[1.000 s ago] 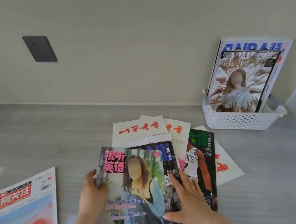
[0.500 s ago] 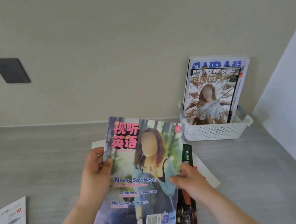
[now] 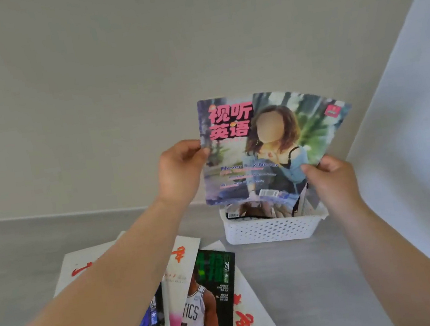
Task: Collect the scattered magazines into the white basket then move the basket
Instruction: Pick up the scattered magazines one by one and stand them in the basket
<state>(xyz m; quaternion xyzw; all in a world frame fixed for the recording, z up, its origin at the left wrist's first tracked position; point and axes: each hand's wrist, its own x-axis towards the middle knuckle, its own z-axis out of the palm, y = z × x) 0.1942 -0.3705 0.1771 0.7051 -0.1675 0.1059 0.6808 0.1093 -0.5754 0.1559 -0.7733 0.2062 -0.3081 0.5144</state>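
At frame centre both hands pinch one magazine [image 3: 267, 149] upright over the white basket [image 3: 271, 228]: left hand [image 3: 179, 172] on its left edge, right hand [image 3: 331, 177] at its lower right corner. Other magazines [image 3: 201, 304] lie on the grey desk [image 3: 322, 272], lower left, below a beige wall [image 3: 112, 80].

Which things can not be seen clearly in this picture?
Head view:
- Magazines inside the white perforated plastic basket: mostly hidden behind the held purple-green magazine.
- Its smaller cover lines: blurred.
- Scattered black basketball magazine: cut off at the bottom edge; neighbours covered by the left forearm.
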